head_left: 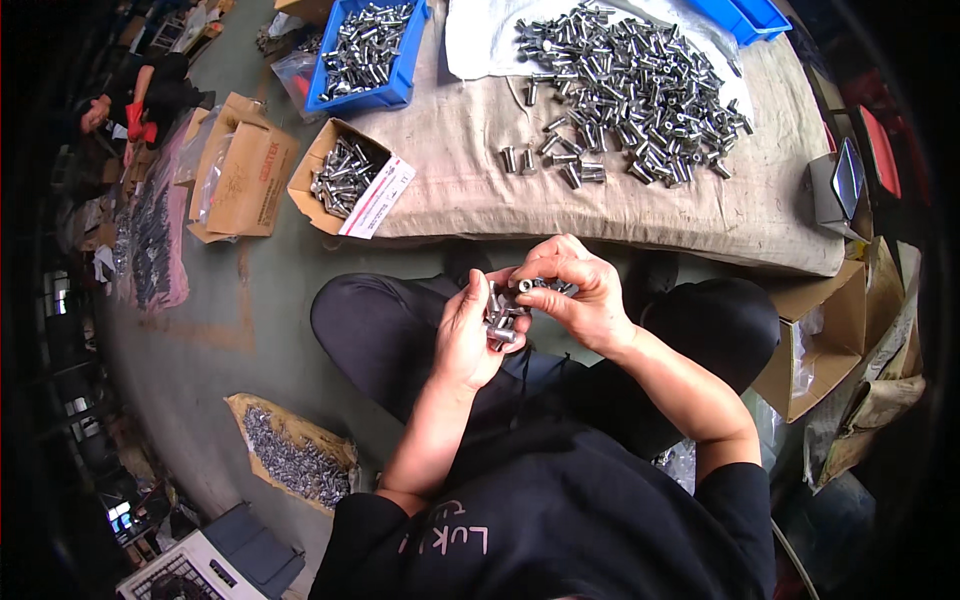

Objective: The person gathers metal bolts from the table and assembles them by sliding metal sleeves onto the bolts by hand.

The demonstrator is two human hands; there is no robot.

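The person's black shirt (600, 510) is filling the lower edge, nearest the camera. Above it, the left hand (464, 340) is cupping upward, its fingers curling partly around several cylindrical metal parts (502, 334); one of these is lying crosswise near the fingertips. The right hand (590, 300) is pinching a hollow part (525, 286) between thumb and forefinger, with no slack showing. This part is sitting between the two hands, just above the cupped ones; its open end is facing toward the left hand, and its long axis appears to be running back toward the right palm. The right fingertips are hiding most of its body. Further metal pieces are showing beneath the right fingers; which hand is supporting them cannot be told. The left palm's contents are overlapping, preventing a count.
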